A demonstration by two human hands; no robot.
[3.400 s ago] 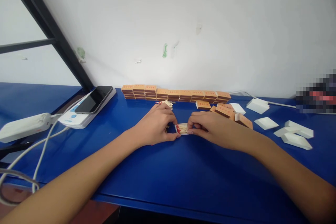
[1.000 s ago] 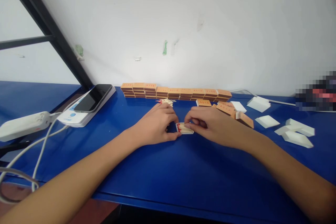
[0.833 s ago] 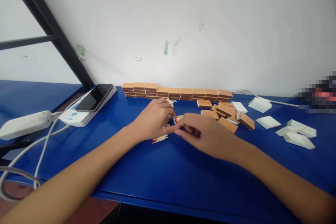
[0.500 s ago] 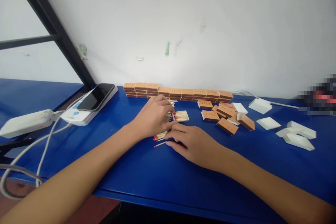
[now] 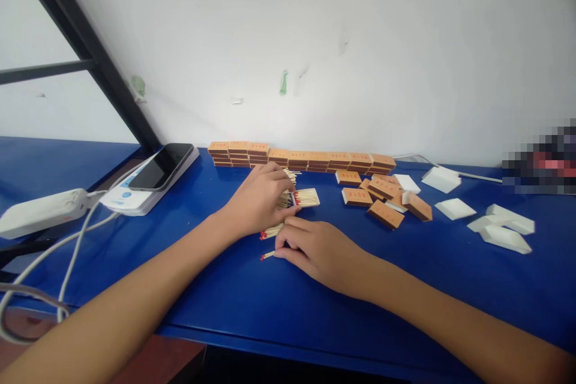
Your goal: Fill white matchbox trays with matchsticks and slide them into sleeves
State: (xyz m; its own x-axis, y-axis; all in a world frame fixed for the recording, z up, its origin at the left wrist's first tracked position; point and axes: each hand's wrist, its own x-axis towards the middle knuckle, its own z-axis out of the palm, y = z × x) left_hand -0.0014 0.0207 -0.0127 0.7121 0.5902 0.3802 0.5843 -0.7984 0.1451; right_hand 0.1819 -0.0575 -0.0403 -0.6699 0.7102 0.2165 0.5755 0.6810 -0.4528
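At least one matchstick is pinched in the right hand; the left hand's grip can't be told. At its 3 o'clock the matchbox tray looks mostly filled, stacked matchboxes are lined up from 10 to 2, loose matches left at 6.

The left grip is a bare hand with slender fingers, joined by a narrow wrist to a smooth, bare left forearm. The right grip is likewise bare and slim-fingered, its bare right forearm thickening toward the elbow.
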